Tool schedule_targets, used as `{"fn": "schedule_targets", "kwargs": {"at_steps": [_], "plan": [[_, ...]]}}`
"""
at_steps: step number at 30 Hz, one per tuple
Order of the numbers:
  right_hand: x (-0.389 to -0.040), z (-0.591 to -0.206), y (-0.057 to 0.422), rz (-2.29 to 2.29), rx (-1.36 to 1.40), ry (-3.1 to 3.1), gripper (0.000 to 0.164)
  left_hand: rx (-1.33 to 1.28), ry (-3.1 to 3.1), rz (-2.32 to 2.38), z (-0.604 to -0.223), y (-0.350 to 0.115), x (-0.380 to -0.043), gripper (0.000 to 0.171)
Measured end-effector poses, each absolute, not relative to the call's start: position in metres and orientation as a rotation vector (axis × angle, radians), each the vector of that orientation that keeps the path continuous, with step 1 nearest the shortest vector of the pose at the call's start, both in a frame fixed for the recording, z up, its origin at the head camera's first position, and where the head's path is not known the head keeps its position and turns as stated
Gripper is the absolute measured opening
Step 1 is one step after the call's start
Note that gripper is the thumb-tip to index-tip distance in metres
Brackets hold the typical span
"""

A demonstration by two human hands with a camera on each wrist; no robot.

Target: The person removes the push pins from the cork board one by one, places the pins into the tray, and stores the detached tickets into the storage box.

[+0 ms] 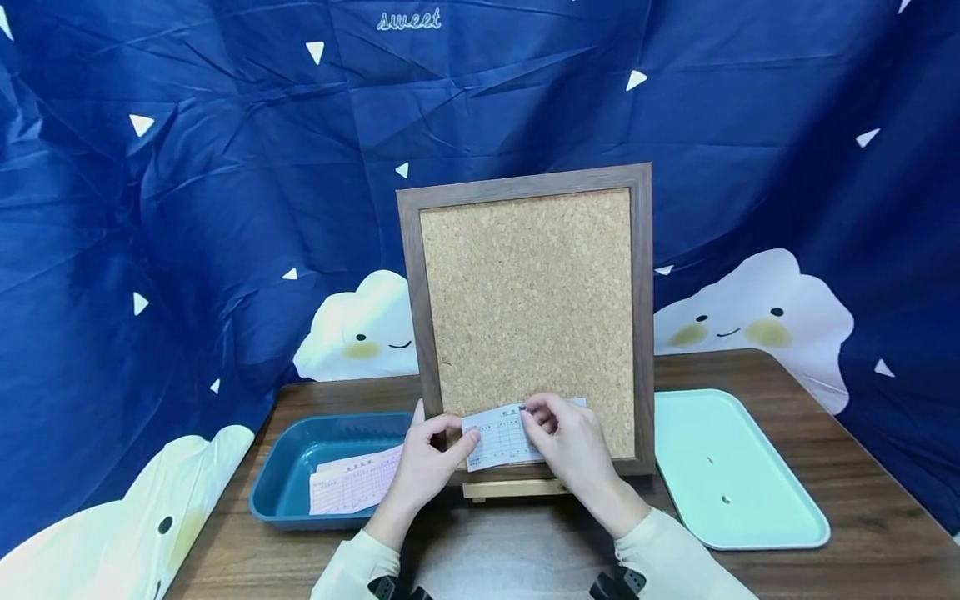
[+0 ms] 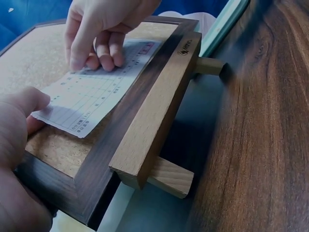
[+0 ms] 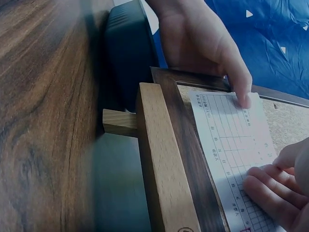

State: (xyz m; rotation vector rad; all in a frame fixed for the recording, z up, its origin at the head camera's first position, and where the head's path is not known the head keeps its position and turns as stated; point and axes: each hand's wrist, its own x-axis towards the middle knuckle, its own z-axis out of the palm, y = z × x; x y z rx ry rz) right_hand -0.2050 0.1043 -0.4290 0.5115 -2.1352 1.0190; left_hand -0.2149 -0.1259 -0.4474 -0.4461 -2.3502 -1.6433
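Note:
A framed cork board point(image 1: 528, 292) leans on a small wooden easel point(image 1: 516, 489). Across its lower part lies a pale printed form slip point(image 1: 497, 437), ruled like a receipt. My left hand point(image 1: 426, 467) pinches the slip's left edge, thumb in front, beside the frame's left side. At the slip's upper edge, my right hand point(image 1: 573, 442) has curled fingers, with index finger and thumb together at a small dark thing point(image 1: 522, 407), too small to identify. Its other fingers rest against the slip point(image 2: 91, 96) in the left wrist view. The slip's right part is mostly behind that hand.
To the left, a blue plastic basin point(image 1: 273, 492) holds pink printed slips point(image 1: 352, 483). A mint-green tray point(image 1: 738, 467) with a few tiny items stands on the right of the wooden table point(image 1: 517, 550). A dark blue curtain point(image 1: 247, 167) hangs behind.

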Motion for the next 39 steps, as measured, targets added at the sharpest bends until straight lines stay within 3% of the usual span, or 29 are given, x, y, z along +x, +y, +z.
{"fn": "schedule_targets", "kwargs": {"at_steps": [20, 33, 39], "plan": [[-0.203, -0.426, 0.092, 0.852, 0.382, -2.184, 0.012, -0.416, -2.319, -1.643, -0.446, -0.122, -0.215, 0.006], [-0.202, -0.419, 0.088, 0.829, 0.311, -2.240, 0.009, -0.416, -2.323, -1.624, -0.447, -0.123, -0.216, 0.016], [-0.202, -0.418, 0.087, 0.856, 0.299, -2.248, 0.007, -0.428, -2.312, -1.631, -0.447, -0.123, -0.216, 0.009]]}}
